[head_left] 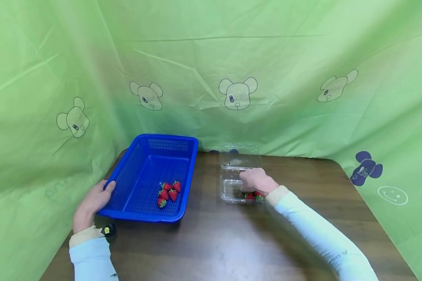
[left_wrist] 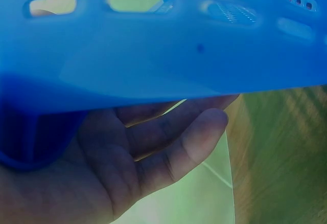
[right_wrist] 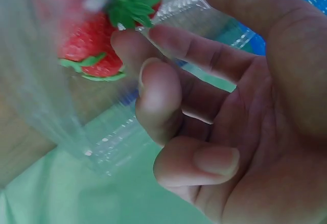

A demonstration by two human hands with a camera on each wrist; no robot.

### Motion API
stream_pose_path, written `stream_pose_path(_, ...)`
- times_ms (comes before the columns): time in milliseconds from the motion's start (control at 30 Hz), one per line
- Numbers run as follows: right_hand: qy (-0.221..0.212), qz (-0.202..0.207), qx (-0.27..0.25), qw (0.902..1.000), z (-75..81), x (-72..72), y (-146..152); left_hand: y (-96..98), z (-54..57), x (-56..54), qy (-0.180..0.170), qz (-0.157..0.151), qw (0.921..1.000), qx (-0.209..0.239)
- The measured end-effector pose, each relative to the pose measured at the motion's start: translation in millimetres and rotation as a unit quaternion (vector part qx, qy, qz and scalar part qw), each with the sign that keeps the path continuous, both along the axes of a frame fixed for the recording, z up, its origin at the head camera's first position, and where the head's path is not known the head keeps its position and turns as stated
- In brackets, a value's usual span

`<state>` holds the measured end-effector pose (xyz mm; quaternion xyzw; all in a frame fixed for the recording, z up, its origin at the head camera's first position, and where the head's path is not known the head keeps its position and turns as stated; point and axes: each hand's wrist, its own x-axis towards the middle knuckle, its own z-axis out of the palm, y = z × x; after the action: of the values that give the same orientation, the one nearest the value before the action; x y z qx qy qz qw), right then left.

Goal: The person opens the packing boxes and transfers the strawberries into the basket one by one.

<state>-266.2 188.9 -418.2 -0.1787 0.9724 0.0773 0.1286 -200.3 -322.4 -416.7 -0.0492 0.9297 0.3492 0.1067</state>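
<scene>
My left hand [head_left: 94,200] grips the left rim of a blue plastic basket [head_left: 191,171], its thumb over the edge. In the left wrist view, the fingers [left_wrist: 166,165] pass beneath the basket's slotted wall. Several red strawberries [head_left: 163,194] with green leaves lie in the basket's near right part. To the right stands a clear plastic box [head_left: 227,192] with its lid folded back. My right hand [head_left: 257,181] is over the box, and in the right wrist view its loosely bent fingers hold nothing. Close to the fingertips, inside the box, are strawberries [right_wrist: 84,40], partly hidden by the hand.
The brown wooden table [head_left: 207,242] carries the basket and the box. Behind it and at both sides hangs a green sheet [head_left: 193,58] with printed bear heads. A small dark object with a yellow mark [head_left: 108,230] is at my left wrist.
</scene>
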Motion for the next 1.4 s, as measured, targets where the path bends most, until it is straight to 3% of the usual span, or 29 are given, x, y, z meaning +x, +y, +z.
stream_pose_path(567, 0.045, 0.013, -0.014, 0.9988, -15.6, 7.1, 1, -0.2, -2.5, -0.7, 0.022, -0.007, 0.9997, -0.001)
stream_pose_path(900, 0.038, 0.011, -0.039, 0.9985, -20.4, 5.7, -3, -1.7, -4.5, -1.2, 0.021, -0.006, 0.9998, 0.001)
stream_pose_path(1167, 0.073, 0.038, -0.069, 0.9942, -7.6, 5.8, -4, -2.1, -3.7, -1.4, 0.016, -0.006, 0.9998, -0.007)
stream_pose_path(1400, 0.156, 0.064, -0.119, 0.9786, 13.0, 3.9, -8, -1.3, -3.1, -1.1, 0.008, -0.004, 0.9999, -0.005)
